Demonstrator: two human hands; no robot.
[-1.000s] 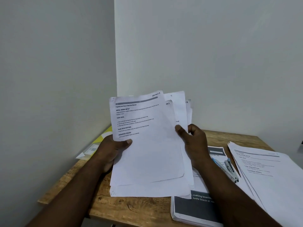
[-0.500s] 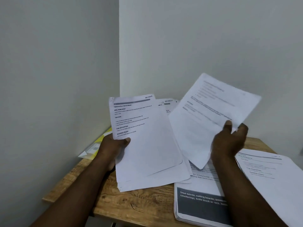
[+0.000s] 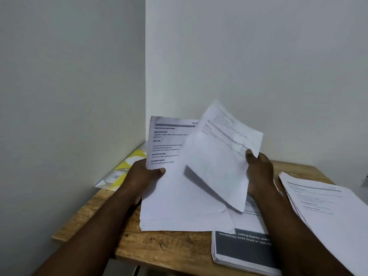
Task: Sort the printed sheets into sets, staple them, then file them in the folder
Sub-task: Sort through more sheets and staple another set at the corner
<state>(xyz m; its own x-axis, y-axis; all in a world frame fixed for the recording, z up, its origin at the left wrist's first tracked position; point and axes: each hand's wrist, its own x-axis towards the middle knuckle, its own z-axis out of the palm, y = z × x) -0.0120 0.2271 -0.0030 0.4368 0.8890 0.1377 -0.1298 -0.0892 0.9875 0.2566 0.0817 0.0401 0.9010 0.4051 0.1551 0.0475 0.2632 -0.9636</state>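
Note:
My left hand (image 3: pixel 145 174) grips a stack of printed sheets (image 3: pixel 173 196) by its left edge, thumb on top, holding it above the wooden table (image 3: pixel 159 246). My right hand (image 3: pixel 258 172) pinches a loose printed sheet (image 3: pixel 217 156), tilted and blurred, in front of the stack's right part. A yellow and white folder (image 3: pixel 125 168) lies at the table's far left, by the wall. The stapler seen earlier is hidden behind my right forearm.
A fanned pile of printed pages (image 3: pixel 326 208) lies at the right of the table. A thick stapled booklet with a dark cover band (image 3: pixel 239 248) sits at the front, under my right arm. Walls meet in a corner just behind the table.
My right hand pulled one sheet out of the stack, swung it up to the right, and has now brought it back left over the stack. My left hand kept its grip.

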